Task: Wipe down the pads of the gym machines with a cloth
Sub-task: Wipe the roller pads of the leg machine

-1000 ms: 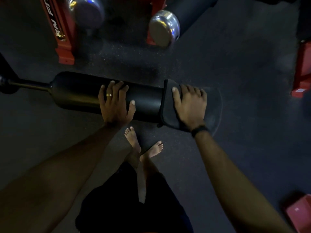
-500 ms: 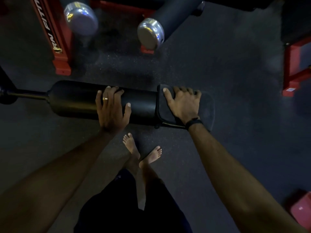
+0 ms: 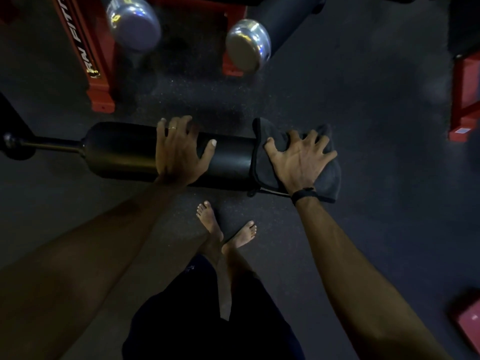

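A black cylindrical roller pad (image 3: 122,149) lies horizontally across the middle of the view, on a thin metal bar at its left end. My left hand (image 3: 179,152) wraps over the pad's middle, fingers curled on its far side. A dark cloth (image 3: 330,175) is draped over the pad's right end. My right hand (image 3: 298,159) presses flat on the cloth with its fingers spread and gripping the fabric against the pad.
Two more black roller pads with chrome end caps (image 3: 248,45) (image 3: 133,24) stick out at the top. Red machine frame legs (image 3: 100,97) (image 3: 465,105) stand on the dark rubber floor at top left and right. My bare feet (image 3: 226,229) are below the pad.
My right hand has spread its fingers wider and bunched the cloth at the pad's right end. My left hand stays on the pad's middle. The camera has tilted slightly.
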